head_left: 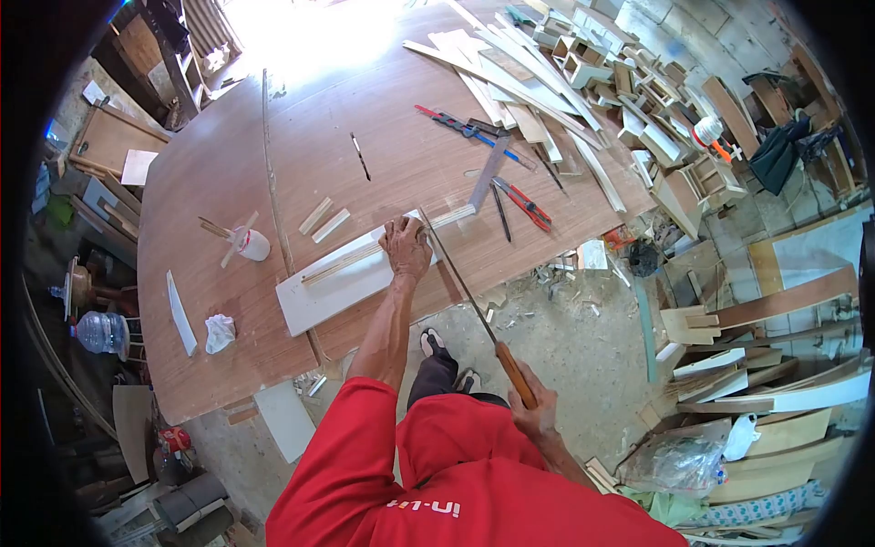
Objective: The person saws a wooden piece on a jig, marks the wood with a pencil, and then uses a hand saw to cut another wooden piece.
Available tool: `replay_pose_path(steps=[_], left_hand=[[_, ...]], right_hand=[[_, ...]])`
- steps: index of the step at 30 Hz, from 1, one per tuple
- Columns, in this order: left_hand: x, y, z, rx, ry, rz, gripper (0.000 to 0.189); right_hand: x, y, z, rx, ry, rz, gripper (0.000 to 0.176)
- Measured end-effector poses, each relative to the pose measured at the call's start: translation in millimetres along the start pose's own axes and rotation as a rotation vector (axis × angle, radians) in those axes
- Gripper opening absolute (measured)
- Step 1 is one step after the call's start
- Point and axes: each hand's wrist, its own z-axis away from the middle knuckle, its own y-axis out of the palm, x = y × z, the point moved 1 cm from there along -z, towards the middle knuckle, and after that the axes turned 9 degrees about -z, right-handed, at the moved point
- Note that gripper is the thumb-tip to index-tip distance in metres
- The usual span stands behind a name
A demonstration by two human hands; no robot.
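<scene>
My left hand [407, 248] presses down on thin wooden strips [342, 265] that lie along a white board [310, 305], its fingers curled over them near the board's right end. One light strip runs past the fingers to the right. In my right hand [538, 415] is a handsaw [516, 374], gripped by its wooden handle close to my body. The narrow blade slants up and away, its far end at the strip just right of my left fingers.
On the brown table [210, 201] are a white cup with sticks [251, 244], a metal square [489, 173], red-handled pliers [526, 208], a pen [361, 157] and two short offcuts. Long strips [519, 73] pile up at the far right. Boards and scraps lie on the floor.
</scene>
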Motion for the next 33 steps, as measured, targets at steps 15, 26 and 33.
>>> replay_pose_path(steps=[15,26,33], left_hand=[[-1.2,0.4,-0.3,-0.044,0.007,0.028,0.011],[0.3,-0.2,-1.4,-0.028,0.004,0.020,0.013],[-0.9,-0.8,-2.6,-0.006,0.012,0.027,0.014]], right_hand=[[9.7,22.9,-42.5,0.017,-0.097,0.054,0.051],[10.5,3.1,-19.8,0.018,-0.079,0.083,0.049],[7.5,31.0,-66.3,0.041,-0.018,0.062,0.046]])
